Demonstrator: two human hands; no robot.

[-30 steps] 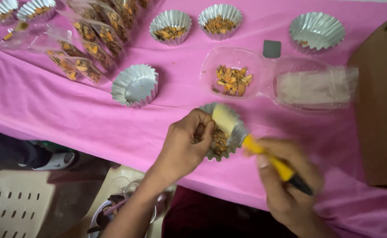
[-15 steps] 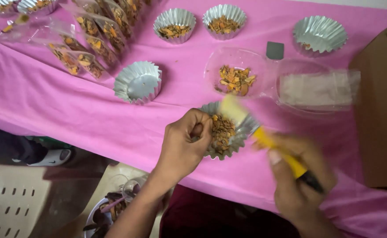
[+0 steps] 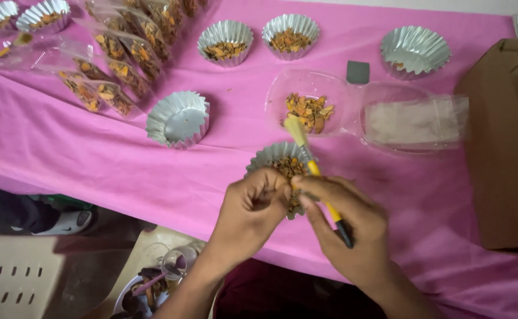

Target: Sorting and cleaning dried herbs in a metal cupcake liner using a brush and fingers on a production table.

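Foil cup (image 3: 282,162): crinkled silver, fluted rim, filled with brown-orange flakes; just below the clear plastic tray (image 3: 306,97), above the pink bench (image 3: 93,159) edge.
Left hand (image 3: 253,210): grip closed on the cup's near rim.
Right hand (image 3: 344,227): grip closed around yellow-handled brush (image 3: 315,171), bristles over the cup's far rim.
Empty foil cup (image 3: 178,118): left of the tray.

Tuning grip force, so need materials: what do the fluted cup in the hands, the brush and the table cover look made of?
Fluted cup: thin metal foil by the look, silvery, shiny, sharply pleated wall. Brush: pale soft bristles; yellow handle with a black end, glossy, probably plastic, though painted wood is possible. Table cover: pink matte sheet, creased and draping over the edge, likely fabric or non-woven.
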